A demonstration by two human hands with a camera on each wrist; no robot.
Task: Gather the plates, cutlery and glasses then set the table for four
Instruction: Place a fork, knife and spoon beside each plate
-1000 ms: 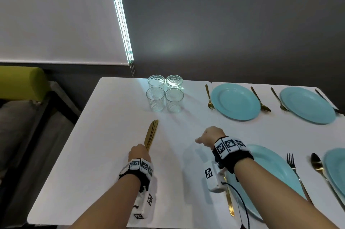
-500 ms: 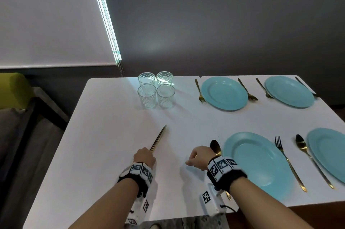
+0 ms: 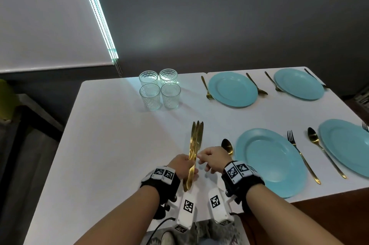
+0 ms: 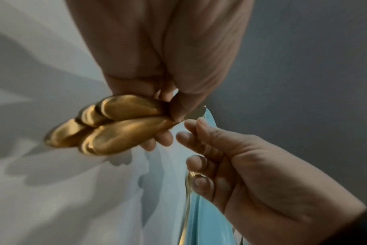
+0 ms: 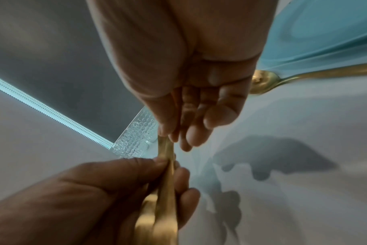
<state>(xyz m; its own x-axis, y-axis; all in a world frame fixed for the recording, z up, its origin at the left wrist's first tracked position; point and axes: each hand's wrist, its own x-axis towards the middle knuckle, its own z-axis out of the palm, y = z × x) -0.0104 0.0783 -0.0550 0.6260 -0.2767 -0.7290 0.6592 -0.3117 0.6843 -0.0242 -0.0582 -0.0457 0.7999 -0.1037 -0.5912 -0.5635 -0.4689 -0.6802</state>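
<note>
Four blue plates (image 3: 271,160) at right of frame have forks and spoons; knives and glasses remain. The left hand (image 3: 182,165) clamps the gold knives (image 3: 195,144) at lower centre; the right hand (image 3: 214,159) pinches one. The glasses (image 3: 159,89) cluster upper centre.

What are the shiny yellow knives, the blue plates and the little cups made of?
Knives: probably gold-coloured polished metal; they gleam and mirror light. Nearest plate: smooth, matte turquoise, perhaps ceramic or plastic; its look doesn't settle it. Cups: clear, most likely glass, with a pressed honeycomb pattern; the table shows through them.
</note>
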